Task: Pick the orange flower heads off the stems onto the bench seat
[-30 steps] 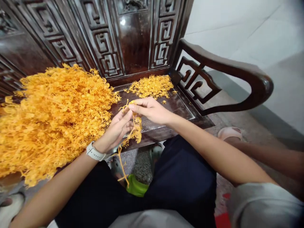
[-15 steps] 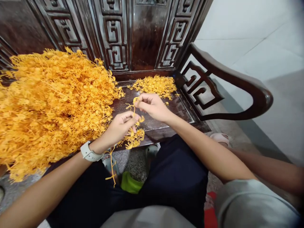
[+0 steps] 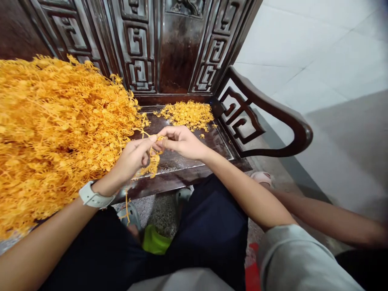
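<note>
My left hand is closed around an orange plastic sprig whose thin stem hangs down past the seat edge. My right hand pinches the upper end of the same sprig, its fingertips meeting the left hand's. Both hands hover over the dark wooden seat. A big heap of orange plastic sprigs fills the left of the seat, touching my left hand's side. A small pile of loose orange bits lies at the back of the seat, just beyond my right hand.
The carved wooden chair back rises behind the piles and a curved armrest closes the right side. Below my knees are green footwear and speckled floor. Another person's arm reaches in at the lower right. White tiles lie beyond.
My hands have come together again on the sprig, the right one dropping back to meet the left. The sprig's hanging part is shorter. The view has shifted left and down.
</note>
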Demonstrator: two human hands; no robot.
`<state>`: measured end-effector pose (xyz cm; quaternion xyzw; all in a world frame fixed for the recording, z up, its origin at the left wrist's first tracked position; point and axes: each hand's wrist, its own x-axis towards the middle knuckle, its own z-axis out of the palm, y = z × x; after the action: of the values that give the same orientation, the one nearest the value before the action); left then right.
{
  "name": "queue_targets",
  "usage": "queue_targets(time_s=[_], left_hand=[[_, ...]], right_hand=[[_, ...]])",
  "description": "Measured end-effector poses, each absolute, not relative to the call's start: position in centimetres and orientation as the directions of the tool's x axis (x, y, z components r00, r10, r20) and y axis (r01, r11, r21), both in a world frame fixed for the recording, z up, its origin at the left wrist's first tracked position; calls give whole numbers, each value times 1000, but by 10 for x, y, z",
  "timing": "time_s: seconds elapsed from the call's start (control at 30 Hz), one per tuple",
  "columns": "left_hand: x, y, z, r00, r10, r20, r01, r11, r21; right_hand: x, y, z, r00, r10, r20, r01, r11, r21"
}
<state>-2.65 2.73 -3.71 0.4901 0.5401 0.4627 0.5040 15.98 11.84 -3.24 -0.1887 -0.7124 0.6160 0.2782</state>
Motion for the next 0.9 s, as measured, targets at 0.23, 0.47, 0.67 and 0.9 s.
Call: queue_targets(time_s=[0.23, 0.47, 0.67, 0.9], left_hand=[[-26, 35, -47, -111, 989, -97, 12, 99, 995], [-20, 37, -45, -24, 952, -304, -191, 294, 936], [-17, 39, -43, -45, 999, -24, -57, 21, 998], [-13, 41, -48, -25, 999, -44, -55, 43, 998]], right_hand=[[173, 112, -22, -794, 554, 249, 64, 484, -873], [177, 112, -23, -774, 583, 247, 191, 586, -788], [182, 115, -22, -732, 657, 181, 283, 534, -797], [183, 112, -26, -813, 535, 231, 121, 543, -831]])
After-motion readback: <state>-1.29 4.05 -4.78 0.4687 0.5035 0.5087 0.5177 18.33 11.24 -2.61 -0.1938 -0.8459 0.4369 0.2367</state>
